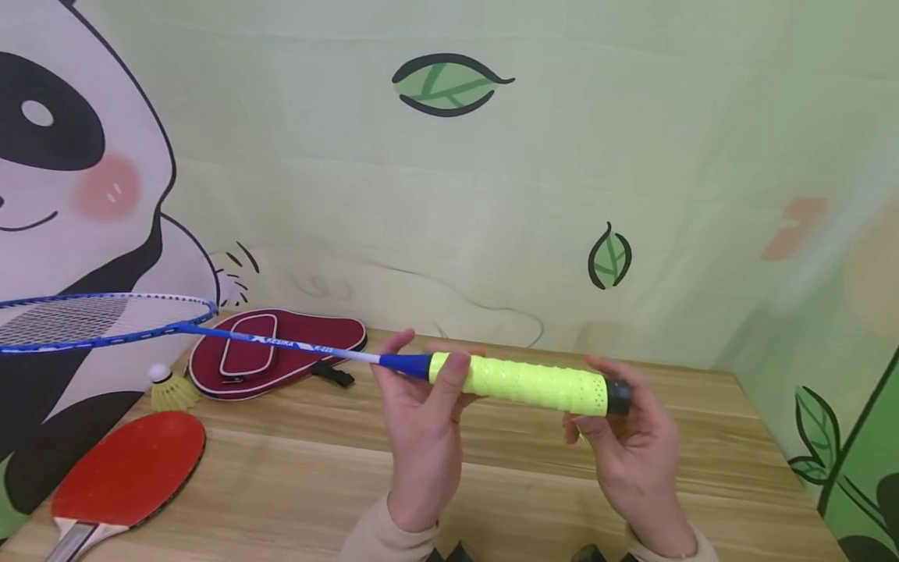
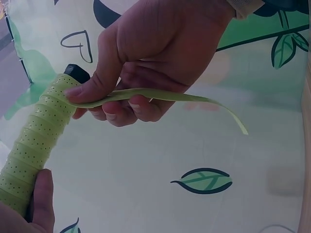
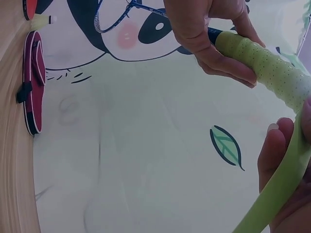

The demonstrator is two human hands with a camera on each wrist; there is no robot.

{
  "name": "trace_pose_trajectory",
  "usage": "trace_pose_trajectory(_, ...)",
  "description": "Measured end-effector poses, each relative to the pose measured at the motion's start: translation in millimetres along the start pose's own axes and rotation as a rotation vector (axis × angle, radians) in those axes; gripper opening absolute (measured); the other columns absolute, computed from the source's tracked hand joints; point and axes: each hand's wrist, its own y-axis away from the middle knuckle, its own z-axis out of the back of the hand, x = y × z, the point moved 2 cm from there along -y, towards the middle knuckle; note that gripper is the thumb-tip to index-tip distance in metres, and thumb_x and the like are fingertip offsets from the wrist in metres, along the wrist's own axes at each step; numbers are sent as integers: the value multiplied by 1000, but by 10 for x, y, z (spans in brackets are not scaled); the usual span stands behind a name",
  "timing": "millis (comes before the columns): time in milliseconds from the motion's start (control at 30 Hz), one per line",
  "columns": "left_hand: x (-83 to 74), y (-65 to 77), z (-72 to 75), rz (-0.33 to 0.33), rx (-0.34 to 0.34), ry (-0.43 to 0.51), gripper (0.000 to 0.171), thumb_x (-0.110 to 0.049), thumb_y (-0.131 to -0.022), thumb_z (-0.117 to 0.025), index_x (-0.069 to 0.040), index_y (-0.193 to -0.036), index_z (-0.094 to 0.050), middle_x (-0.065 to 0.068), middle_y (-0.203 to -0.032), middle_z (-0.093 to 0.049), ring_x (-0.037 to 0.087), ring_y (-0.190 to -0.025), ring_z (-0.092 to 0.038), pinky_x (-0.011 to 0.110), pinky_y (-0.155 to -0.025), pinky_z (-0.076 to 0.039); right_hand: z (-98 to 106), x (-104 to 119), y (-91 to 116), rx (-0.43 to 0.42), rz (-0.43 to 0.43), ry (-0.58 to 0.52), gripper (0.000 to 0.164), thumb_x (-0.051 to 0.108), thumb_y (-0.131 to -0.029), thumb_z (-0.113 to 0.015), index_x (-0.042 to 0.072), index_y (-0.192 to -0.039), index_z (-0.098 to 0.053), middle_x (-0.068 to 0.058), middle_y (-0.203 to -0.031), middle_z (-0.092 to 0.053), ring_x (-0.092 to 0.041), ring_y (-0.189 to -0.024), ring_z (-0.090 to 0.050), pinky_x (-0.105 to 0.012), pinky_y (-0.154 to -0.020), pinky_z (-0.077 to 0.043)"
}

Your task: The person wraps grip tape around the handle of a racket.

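A blue badminton racket [image 1: 351,353] is held across the front, its strung head to the left. Yellow-green perforated overgrip tape [image 1: 527,382] is wound round its handle up to the black butt cap [image 1: 619,397]. My left hand [image 1: 424,445] grips the handle by the blue cone, thumb on the near side. At the butt end my right hand [image 1: 635,460] pinches the tape between thumb and fingers. The tape's loose tail [image 2: 194,97] runs back across the right hand's fingers in the left wrist view and hangs down in the right wrist view.
A dark red racket case [image 1: 316,332] lies at the back of the wooden table [image 1: 295,484]. Left of it are a yellow shuttlecock [image 1: 172,390] and a red table tennis bat [image 1: 133,468]. A printed cloth with a panda and leaves hangs behind.
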Motion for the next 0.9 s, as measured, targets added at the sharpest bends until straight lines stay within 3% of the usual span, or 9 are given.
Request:
trace_pose_trajectory(100,4,5,1,5,-6,-6,43,0,-97,-56,-12,-126,-27,8,-99,-64,20,-85,-66,30,-71,-58,-3,-6,0,-7,4,-3,37,-7,-88,-63,-19,-119,-48,-11,-85,-64,-15,-63,-60,-24,-52,-50)
trace_pose_trajectory(333,-32,12,-47,-14,159,82,63,11,-95,-47,-19,-142,-16,20,-119,-61,40,-116,-58,36,-91,-52,6,-10,-2,-59,-35,-24,19,-19,-88,-55,-19,-107,-51,-12,-88,-66,-17,-60,-57,-25,-51,-49)
trace_pose_trajectory(433,-45,13,-49,-8,181,106,67,14,-93,-44,-18,-144,-14,20,-121,-60,40,-114,-59,44,-97,-49,12,-10,0,-65,-48,-25,19,-20,-88,-55,-19,-107,-52,-11,-87,-66,-17,-58,-57,-24,-51,-49)
trace_pose_trajectory(500,-48,14,-49,-4,179,100,64,13,-95,-43,-17,-143,-14,19,-118,-61,39,-109,-63,49,-97,-48,18,-8,0,-62,-56,-26,21,-20,-87,-54,-19,-108,-52,-11,-88,-66,-16,-59,-58,-24,-51,-50)
trace_pose_trajectory(600,-42,14,-45,-7,170,79,57,11,-97,-44,-15,-140,-17,17,-113,-63,36,-104,-65,47,-93,-51,26,2,0,-57,-69,-20,23,-21,-87,-53,-18,-110,-52,-11,-88,-66,-15,-61,-59,-23,-52,-51)
trace_pose_trajectory(900,-18,11,-26,-5,77,30,45,5,-97,-51,-14,-129,-25,11,-102,-63,19,-87,-64,34,-80,-58,37,14,-16,-48,-55,16,21,-18,-89,-55,-19,-109,-53,-12,-86,-64,-16,-61,-57,-24,-51,-50)
